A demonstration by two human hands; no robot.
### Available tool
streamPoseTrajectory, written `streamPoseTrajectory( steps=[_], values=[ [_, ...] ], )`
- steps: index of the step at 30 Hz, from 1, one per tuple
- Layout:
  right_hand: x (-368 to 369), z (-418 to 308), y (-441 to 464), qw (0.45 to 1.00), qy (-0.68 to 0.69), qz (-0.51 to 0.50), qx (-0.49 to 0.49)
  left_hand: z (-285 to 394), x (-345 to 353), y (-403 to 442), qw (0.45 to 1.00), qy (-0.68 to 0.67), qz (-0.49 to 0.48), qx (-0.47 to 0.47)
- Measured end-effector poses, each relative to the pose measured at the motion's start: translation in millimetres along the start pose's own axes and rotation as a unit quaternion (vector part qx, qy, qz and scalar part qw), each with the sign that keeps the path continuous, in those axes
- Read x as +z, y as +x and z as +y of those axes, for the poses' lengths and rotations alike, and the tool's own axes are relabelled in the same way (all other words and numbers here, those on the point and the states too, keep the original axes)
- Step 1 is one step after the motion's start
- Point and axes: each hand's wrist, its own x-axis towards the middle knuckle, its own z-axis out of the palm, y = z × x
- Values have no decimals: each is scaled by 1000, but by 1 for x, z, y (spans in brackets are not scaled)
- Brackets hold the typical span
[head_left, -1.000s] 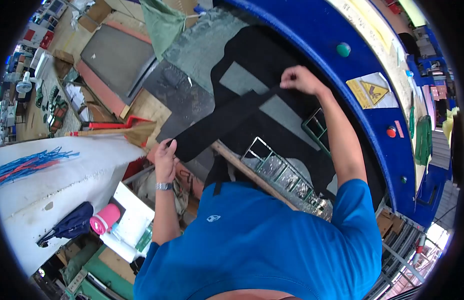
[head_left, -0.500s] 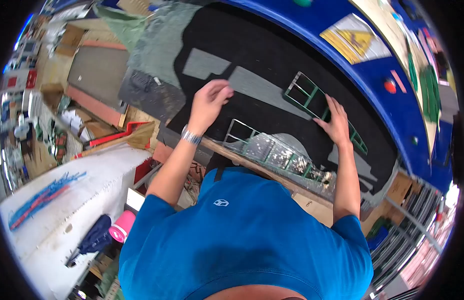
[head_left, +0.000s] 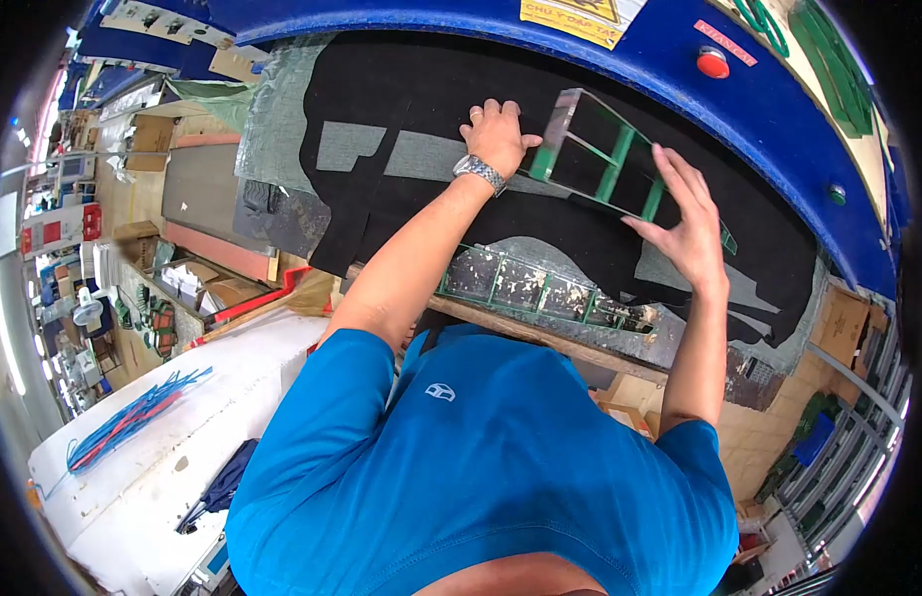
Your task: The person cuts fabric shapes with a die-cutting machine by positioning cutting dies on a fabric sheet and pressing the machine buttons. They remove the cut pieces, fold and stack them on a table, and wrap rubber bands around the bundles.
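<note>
My left hand [head_left: 499, 137], with a metal watch at its wrist, lies with fingers spread on the black sheet [head_left: 382, 74], just left of a green metal frame [head_left: 612, 164]. That ladder-like frame has its left end tilted up off the sheet. At its right part my right hand [head_left: 690, 214] holds it between thumb and fingers. Grey material [head_left: 424, 156] shows through cut-outs in the black sheet. A second green frame [head_left: 540, 288] lies along the near edge of the worktop, over a worn grey patch.
A blue machine beam [head_left: 670, 74] with a red button [head_left: 712, 63] and a yellow warning label [head_left: 585, 15] runs behind the sheet. At the left stands a white surface [head_left: 143, 477] with blue and red strands [head_left: 133, 422]. A cardboard box [head_left: 839, 323] is at the right.
The black strip has left my left hand, which has moved right onto the sheet. My right hand has taken hold of the upper frame, whose left end has risen. The view has turned.
</note>
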Motion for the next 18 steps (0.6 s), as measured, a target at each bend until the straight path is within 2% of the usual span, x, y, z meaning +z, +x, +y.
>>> streamPoseTrajectory(
  steps=[2,4,8,9,10,12,14,16,18],
  values=[
    [-22,-1,-12,1000,11,23,-14,1,3,7,1000,-16,0,-16],
    [-46,-9,-23,1000,6,16,-13,4,0,9,998,-29,-58,-24],
    [-69,-23,-43,998,-37,-41,-12,-8,4,12,997,-65,-20,31],
    [-65,-21,-49,996,-56,-66,-12,-22,-2,21,972,-226,-62,15],
    [-58,-18,-54,993,-75,-93,-11,-28,-19,23,945,-312,-91,-23],
    [-37,-2,-64,986,-81,-148,0,-47,-56,15,900,-421,-69,-89],
    [-12,16,-72,978,-87,-187,34,-80,-86,2,851,-516,-34,-93],
    [11,34,-78,978,-89,-186,42,-118,-117,-11,937,-330,54,-101],
    [22,43,-78,977,-92,-186,51,-155,-143,-32,872,-468,72,-126]
  ],
)
